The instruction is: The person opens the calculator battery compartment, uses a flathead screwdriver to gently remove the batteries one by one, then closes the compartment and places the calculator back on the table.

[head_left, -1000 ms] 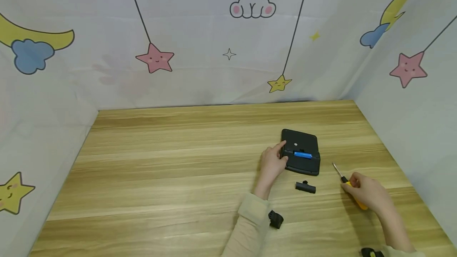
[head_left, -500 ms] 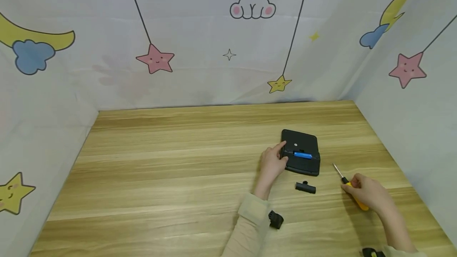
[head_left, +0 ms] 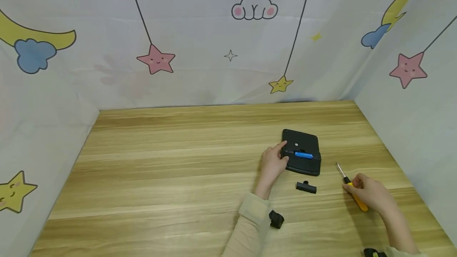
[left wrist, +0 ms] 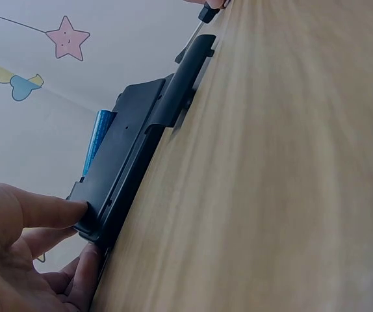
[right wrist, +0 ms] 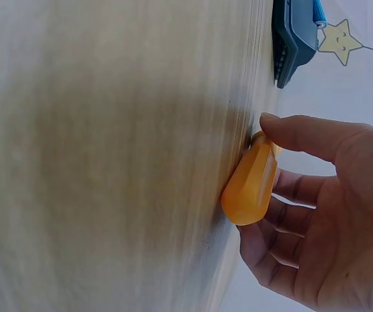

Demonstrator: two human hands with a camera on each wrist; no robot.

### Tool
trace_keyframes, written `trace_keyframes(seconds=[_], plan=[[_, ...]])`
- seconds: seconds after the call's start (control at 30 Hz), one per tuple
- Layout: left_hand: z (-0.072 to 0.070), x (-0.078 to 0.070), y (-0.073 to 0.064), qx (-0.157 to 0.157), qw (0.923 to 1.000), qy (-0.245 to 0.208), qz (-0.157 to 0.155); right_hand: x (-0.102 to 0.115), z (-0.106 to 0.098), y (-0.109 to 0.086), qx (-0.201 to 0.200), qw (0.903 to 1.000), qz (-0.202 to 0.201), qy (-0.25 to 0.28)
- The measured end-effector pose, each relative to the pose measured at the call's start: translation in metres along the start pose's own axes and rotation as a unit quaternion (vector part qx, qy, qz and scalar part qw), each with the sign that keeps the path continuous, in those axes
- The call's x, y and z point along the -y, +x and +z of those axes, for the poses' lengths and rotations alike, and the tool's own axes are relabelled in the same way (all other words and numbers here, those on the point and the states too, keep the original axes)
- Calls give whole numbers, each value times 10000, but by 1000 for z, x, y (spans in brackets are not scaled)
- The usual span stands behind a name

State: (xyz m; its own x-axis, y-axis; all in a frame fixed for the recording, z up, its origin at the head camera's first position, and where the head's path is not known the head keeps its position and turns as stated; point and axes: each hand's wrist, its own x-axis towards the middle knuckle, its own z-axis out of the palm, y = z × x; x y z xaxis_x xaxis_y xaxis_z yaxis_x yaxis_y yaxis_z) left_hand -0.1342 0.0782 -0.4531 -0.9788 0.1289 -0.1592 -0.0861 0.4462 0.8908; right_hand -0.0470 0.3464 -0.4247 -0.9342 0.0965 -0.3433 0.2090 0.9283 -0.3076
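A flat black device (head_left: 302, 167) lies on the table with a blue cylindrical battery (head_left: 303, 155) in its open slot. My left hand (head_left: 273, 164) holds it at the left edge, the thumb (left wrist: 60, 211) on top and other fingers along its side. Just in front of the device lies a small dark battery cover (head_left: 306, 187), apart from it. To the right, my right hand (head_left: 369, 191) pinches a screwdriver (head_left: 358, 200) by its yellow handle. The handle (right wrist: 248, 188) is low at the tabletop; its shaft (head_left: 340, 169) points away and slightly left.
The wood-grain table (head_left: 160, 169) stretches widely to the left. A white cloth with cartoon prints (head_left: 200, 82) hangs behind and at both sides. Black wrist-worn gear (head_left: 276, 219) sits beside the left sleeve, and more (head_left: 374, 252) by the right wrist.
The screwdriver's tip has swung slightly to the right, with the right hand shifting a little. My left hand, the device and the cover stay put.
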Motion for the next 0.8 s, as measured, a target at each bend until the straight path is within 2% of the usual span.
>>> trace_keyframes(seconds=[0.5,0.8], plan=[[1,0,1,-17,10000,5,26,0,-3,0,44,9999,82,50],[1,1,1,-11,10000,-4,41,8,-9,-6,-540,9983,117,196]])
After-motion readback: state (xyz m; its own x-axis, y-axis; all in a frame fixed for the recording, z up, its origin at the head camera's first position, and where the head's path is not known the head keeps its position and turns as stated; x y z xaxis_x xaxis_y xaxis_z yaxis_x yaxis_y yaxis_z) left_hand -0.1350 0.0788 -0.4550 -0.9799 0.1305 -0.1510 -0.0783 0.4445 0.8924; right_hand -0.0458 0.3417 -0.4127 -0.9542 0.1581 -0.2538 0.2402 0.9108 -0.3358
